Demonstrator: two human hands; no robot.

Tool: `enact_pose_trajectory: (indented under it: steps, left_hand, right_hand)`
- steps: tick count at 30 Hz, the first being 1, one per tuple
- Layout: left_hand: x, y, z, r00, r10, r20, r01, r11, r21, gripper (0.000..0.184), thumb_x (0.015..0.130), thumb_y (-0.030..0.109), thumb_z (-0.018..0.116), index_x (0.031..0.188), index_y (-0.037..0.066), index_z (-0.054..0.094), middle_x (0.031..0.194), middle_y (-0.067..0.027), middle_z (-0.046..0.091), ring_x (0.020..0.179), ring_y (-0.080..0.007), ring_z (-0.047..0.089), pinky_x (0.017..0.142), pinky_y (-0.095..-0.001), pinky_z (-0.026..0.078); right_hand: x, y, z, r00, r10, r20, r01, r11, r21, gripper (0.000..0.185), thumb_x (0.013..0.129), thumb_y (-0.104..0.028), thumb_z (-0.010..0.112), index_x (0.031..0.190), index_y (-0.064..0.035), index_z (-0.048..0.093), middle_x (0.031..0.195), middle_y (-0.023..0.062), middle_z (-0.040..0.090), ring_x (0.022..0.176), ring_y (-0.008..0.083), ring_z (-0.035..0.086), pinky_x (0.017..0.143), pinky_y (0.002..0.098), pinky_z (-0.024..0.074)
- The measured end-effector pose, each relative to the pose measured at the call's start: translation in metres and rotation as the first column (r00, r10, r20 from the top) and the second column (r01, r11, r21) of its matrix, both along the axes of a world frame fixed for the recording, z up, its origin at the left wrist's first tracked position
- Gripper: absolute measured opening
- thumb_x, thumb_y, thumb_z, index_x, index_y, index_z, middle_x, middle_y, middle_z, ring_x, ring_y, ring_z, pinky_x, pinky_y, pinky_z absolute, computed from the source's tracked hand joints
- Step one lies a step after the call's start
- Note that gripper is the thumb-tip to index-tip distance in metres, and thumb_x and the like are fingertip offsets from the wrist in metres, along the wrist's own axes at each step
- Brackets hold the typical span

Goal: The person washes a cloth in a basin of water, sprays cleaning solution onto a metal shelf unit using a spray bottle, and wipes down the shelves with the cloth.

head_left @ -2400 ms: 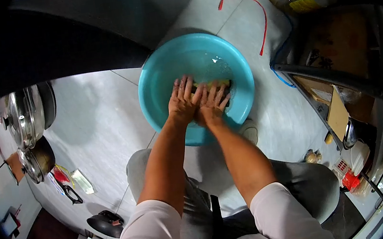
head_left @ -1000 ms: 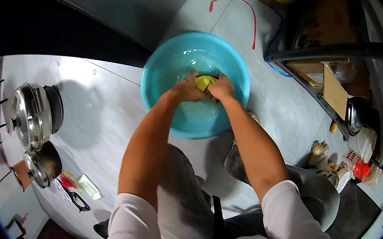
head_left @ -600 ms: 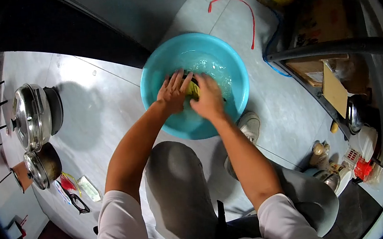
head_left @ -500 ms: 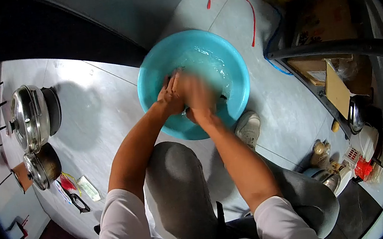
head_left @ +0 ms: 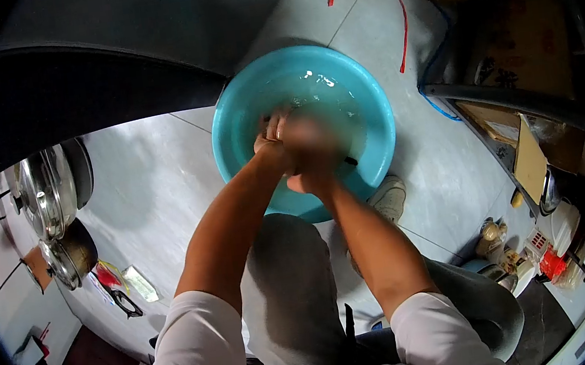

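Note:
A round turquoise basin [head_left: 385,125] stands on the floor with clear water [head_left: 326,99] in it. Both my hands are inside the basin, close together near its middle. On my left hand [head_left: 273,136] the fingers show in part, stretched out and pointing toward the far side. My right hand [head_left: 311,169] lies against or very near it; a heavy blur smears its fingers. Whether something is between the two hands is hidden by that blur. A small dark piece [head_left: 351,161] shows in the basin just right of my right hand.
Lidded metal pots [head_left: 48,192] stand on the left. A red strap [head_left: 400,19] lies on the tiles beyond the basin. At the right is a dark-framed rack [head_left: 521,95] with cardboard boxes. My shoe [head_left: 390,199] is by the basin's near right edge. A black panel [head_left: 116,87] borders the far left.
The view has shifted slightly. My hands stay together in the basin, with my right hand still blurred. The dark piece right of it shows more clearly now.

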State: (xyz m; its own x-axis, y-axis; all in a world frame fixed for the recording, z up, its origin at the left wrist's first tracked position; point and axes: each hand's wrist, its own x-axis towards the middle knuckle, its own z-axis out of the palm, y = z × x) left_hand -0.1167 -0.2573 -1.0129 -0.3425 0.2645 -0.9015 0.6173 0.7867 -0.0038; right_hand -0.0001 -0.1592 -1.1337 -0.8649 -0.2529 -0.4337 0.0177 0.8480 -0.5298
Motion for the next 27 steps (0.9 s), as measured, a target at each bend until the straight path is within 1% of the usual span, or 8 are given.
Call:
enact_pose_trajectory:
  steps: [9,12,13,15,18,21,24,27]
  left_hand:
    - [0.033,-0.030,-0.006,0.921,0.279,-0.271,-0.120,0.868,0.482,0.078,0.096,0.028,0.058,0.162,0.012,0.019,0.164,-0.0289,0.018,0.152,-0.0459,0.019,0.118,-0.0635,0.028]
    - [0.035,-0.025,-0.003,0.894,0.311,-0.323,-0.136,0.875,0.465,0.069,0.090,0.023,0.060,0.155,0.016,0.038,0.162,-0.0201,0.026,0.153,-0.0401,0.019,0.118,-0.0550,0.030]
    - [0.029,-0.028,0.005,0.889,0.352,-0.294,-0.113,0.789,0.604,0.069,0.089,0.023,0.066,0.148,0.006,0.035,0.144,-0.0296,0.048,0.131,-0.0461,0.052,0.100,-0.0549,0.050]
    - [0.026,-0.029,0.011,0.910,0.378,-0.171,-0.183,0.734,0.654,0.070,0.089,0.030,0.069,0.145,0.004,0.037,0.129,-0.0301,0.057,0.111,-0.0458,0.063,0.091,-0.0515,0.055]
    - [0.017,-0.033,0.018,0.828,0.521,0.207,-0.538,0.635,0.554,0.072,0.089,0.050,0.069,0.136,-0.001,0.047,0.104,-0.0302,0.068,0.085,-0.0474,0.070,0.079,-0.0512,0.059]
    - [0.009,-0.028,0.054,0.438,0.748,0.498,-0.898,0.346,0.270,0.070,0.094,0.056,0.061,0.133,-0.001,0.054,0.104,-0.0321,0.068,0.091,-0.0477,0.069,0.085,-0.0530,0.057]
    - [0.043,-0.031,0.011,0.705,0.686,-0.180,-0.361,0.566,0.741,0.069,0.093,0.049,0.063,0.142,0.002,0.050,0.114,-0.0316,0.066,0.102,-0.0454,0.067,0.093,-0.0547,0.053]
    - [0.050,-0.026,0.038,0.773,0.557,-0.304,-0.147,0.623,0.769,0.086,0.084,0.042,0.073,0.149,-0.002,0.039,0.144,-0.0318,0.048,0.134,-0.0461,0.049,0.110,-0.0588,0.041]
  right_hand:
    - [-0.015,0.003,0.037,0.986,-0.089,-0.144,0.114,0.978,0.174,0.095,0.075,-0.027,0.078,0.157,-0.0128,0.032,0.160,0.0220,0.027,0.144,0.0458,0.032,0.116,0.0646,0.0241]
    - [-0.009,0.015,0.083,0.943,-0.243,-0.228,0.271,0.957,0.102,0.080,0.080,-0.012,0.074,0.153,-0.0185,0.042,0.152,0.0203,0.039,0.136,0.0428,0.043,0.113,0.0565,0.0348]
    - [-0.009,0.014,0.079,0.909,-0.318,-0.268,0.356,0.929,0.105,0.073,0.079,-0.007,0.074,0.146,-0.0195,0.048,0.142,0.0211,0.049,0.128,0.0426,0.049,0.105,0.0541,0.0424]
    - [-0.016,0.021,0.081,0.860,-0.509,-0.036,0.507,0.861,-0.043,0.070,0.079,-0.009,0.075,0.144,-0.0167,0.048,0.137,0.0212,0.054,0.123,0.0419,0.055,0.103,0.0513,0.0455]
    - [-0.026,0.035,0.083,0.620,-0.763,0.184,0.785,0.609,-0.117,0.057,0.083,-0.026,0.075,0.133,-0.0089,0.056,0.127,0.0210,0.064,0.113,0.0391,0.064,0.097,0.0455,0.0493]
    - [-0.035,0.043,0.128,0.184,-0.886,0.425,0.974,0.108,-0.197,0.048,0.087,-0.038,0.072,0.119,-0.0035,0.064,0.115,0.0203,0.070,0.111,0.0359,0.066,0.097,0.0438,0.0490]
    - [-0.052,0.032,0.211,0.330,-0.881,0.339,0.944,0.307,-0.121,0.040,0.089,-0.036,0.071,0.112,-0.0032,0.068,0.107,0.0172,0.072,0.106,0.0337,0.067,0.095,0.0427,0.0498]
    - [-0.035,0.023,0.160,0.735,-0.670,-0.108,0.620,0.728,-0.293,0.032,0.084,-0.025,0.074,0.109,-0.0044,0.071,0.128,0.0210,0.063,0.123,0.0410,0.057,0.102,0.0470,0.0459]
